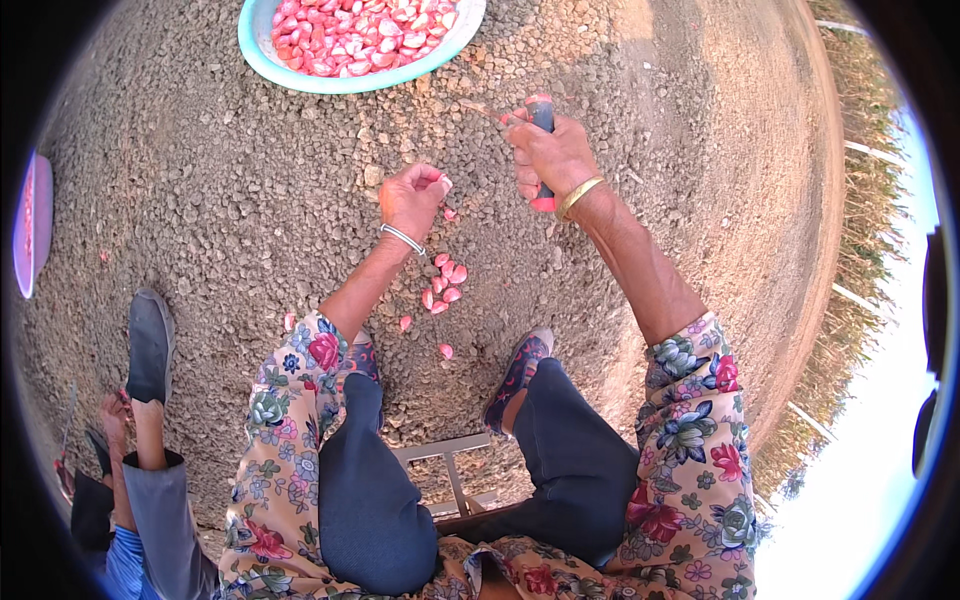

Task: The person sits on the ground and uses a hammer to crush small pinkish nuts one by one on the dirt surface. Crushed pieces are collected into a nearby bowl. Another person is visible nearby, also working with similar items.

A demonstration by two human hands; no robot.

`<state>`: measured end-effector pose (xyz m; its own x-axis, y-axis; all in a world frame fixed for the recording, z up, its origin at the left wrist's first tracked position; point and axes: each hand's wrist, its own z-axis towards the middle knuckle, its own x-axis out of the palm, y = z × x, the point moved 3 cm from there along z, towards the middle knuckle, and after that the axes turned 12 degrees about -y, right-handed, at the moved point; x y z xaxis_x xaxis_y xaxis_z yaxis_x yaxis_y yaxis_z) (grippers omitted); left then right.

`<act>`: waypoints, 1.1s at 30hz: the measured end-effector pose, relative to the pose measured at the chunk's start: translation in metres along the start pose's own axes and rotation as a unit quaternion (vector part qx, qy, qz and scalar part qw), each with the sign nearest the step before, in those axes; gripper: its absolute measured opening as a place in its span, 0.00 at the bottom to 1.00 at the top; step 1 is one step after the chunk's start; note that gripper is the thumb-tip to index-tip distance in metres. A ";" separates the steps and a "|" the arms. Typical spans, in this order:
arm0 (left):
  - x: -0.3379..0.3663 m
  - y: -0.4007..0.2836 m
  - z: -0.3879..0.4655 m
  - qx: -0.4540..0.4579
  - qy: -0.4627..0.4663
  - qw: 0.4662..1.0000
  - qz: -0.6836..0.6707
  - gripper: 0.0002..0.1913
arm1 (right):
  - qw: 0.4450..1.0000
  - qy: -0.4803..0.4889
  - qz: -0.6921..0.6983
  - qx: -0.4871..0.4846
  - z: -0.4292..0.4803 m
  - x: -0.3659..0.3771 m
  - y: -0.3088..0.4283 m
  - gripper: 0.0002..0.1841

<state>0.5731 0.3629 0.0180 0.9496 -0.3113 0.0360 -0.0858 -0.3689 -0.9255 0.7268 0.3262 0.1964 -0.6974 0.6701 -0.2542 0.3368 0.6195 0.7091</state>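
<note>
My left hand (pixel 411 196) pinches a pinkish-white clove (pixel 447 182), apparently garlic, between thumb and fingertips just above the soil. A black and red handle (pixel 541 120) is wrapped in my right hand (pixel 551 154). From that grip a thin, blurred brownish tool end (pixel 478 109) points left; its exact shape is unclear. Several pink-coated cloves (pixel 448 281) lie loose on the ground between my forearms. Beyond my hands stands a turquoise-rimmed basin (pixel 360 84) heaped with similar pink cloves (pixel 352 37).
Crumbly, lumpy soil (pixel 247 187) spreads around me. I sit on a low seat with a metal frame (pixel 442 450) between my legs. At left are another person's shoe (pixel 150 345) and hand (pixel 114 416), plus a pink basin (pixel 43 217). Dry plants (pixel 862 202) line the right.
</note>
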 end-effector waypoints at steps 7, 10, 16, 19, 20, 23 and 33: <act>0.013 -0.032 0.031 -0.027 -0.016 0.999 0.014 0.06 | 0.999 0.025 -0.030 -0.016 0.017 -0.022 0.017 0.08; 0.016 -0.040 0.042 -0.101 0.028 0.994 -0.029 0.06 | 0.997 0.066 -0.032 -0.027 0.032 -0.028 0.030 0.07; 0.017 -0.048 0.040 -0.187 0.151 0.949 -0.205 0.08 | 0.987 0.132 -0.086 0.009 0.068 -0.036 0.048 0.11; 0.018 -0.050 0.036 -0.200 0.194 0.928 -0.247 0.06 | 0.985 0.159 -0.056 0.029 0.083 -0.034 0.050 0.16; 0.018 -0.051 0.034 -0.201 0.209 0.922 -0.258 0.06 | 0.980 0.184 -0.045 0.053 0.085 -0.033 0.050 0.16; 0.019 -0.054 0.032 -0.189 0.223 0.919 -0.264 0.05 | 0.971 0.223 -0.040 0.073 0.090 -0.034 0.052 0.17; 0.020 -0.069 0.017 -0.046 0.222 0.965 -0.132 0.07 | 0.960 0.268 -0.043 0.072 0.093 -0.035 0.064 0.19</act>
<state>0.6027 0.3974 0.0760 0.7215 -0.5323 0.4429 0.0960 -0.5565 -0.8253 0.8316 0.3799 0.1894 -0.9387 0.3318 0.0939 0.3204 0.7386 0.5932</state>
